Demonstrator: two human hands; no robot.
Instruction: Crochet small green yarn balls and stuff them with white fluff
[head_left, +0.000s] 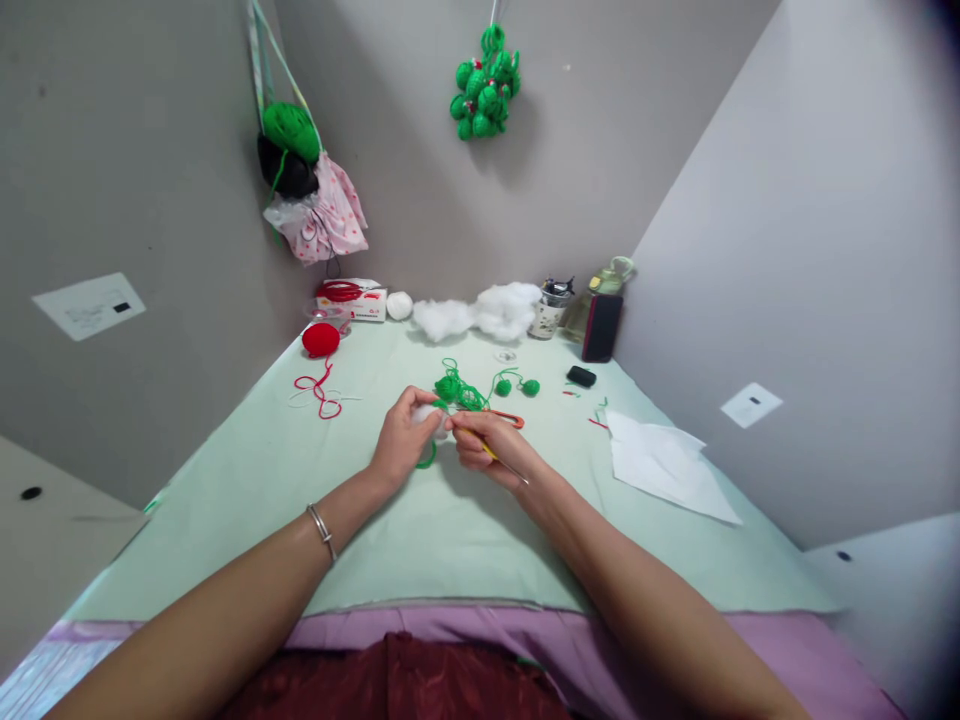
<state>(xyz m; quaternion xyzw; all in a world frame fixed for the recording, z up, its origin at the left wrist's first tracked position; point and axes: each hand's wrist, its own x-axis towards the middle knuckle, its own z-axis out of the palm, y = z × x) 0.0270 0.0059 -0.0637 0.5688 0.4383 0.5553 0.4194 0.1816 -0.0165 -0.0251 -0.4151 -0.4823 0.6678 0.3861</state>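
Over the middle of the table, my left hand [403, 438] is closed on a tuft of white stuffing [425, 412] and a small green crochet piece [442, 404]. My right hand [491, 438] grips a crochet hook [489, 453] with a yellow handle, its metal end pointing back toward my wrist. The fingertips of both hands nearly meet at the stuffing; the exact contact there is too small to make out. Green yarn [427, 458] loops below my left fingers. Just beyond the hands lie a tangle of green yarn [466, 394] and an orange tool [510, 418].
Two green crocheted balls [530, 388] lie behind the hands. White fluffy stuffing [506, 312] lines the back, beside a cup [547, 318] of tools and a propped phone [602, 328]. Red yarn [321, 340] sits left; white sheets [664, 460] lie right. Green crocheted pieces [486, 95] hang above.
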